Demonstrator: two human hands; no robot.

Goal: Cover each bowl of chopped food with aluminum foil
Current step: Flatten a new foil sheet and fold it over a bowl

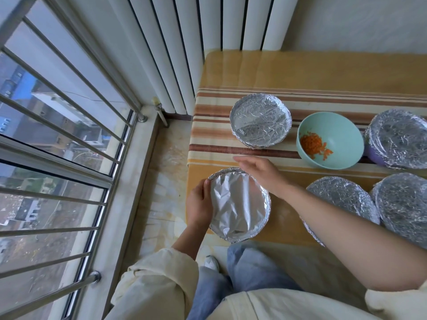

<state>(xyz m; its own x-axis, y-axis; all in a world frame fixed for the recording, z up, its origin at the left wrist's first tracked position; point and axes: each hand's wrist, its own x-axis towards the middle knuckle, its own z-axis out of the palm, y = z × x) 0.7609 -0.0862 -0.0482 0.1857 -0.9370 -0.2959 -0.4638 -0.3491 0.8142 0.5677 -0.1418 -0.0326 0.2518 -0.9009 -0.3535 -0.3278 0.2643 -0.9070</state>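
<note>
A foil-covered bowl (240, 204) sits at the table's near left corner. My left hand (199, 204) grips its left rim, fingers curled over the foil edge. My right hand (261, 173) hovers over the bowl's far right rim with fingers stretched out and blurred. Behind it stands another foil-covered bowl (260, 120). A mint-green bowl (330, 139) holding chopped carrot stands uncovered to the right. A foil-covered purple bowl (397, 139) is at the right edge, and two more foil-covered bowls (339, 195) (404, 204) lie under my right forearm.
The table (254, 72) has a yellow top with a striped cloth (215, 135). A white radiator (184, 42) stands behind its left end. A barred window (57, 135) fills the left side, with a stone sill (138, 181) and tiled floor below.
</note>
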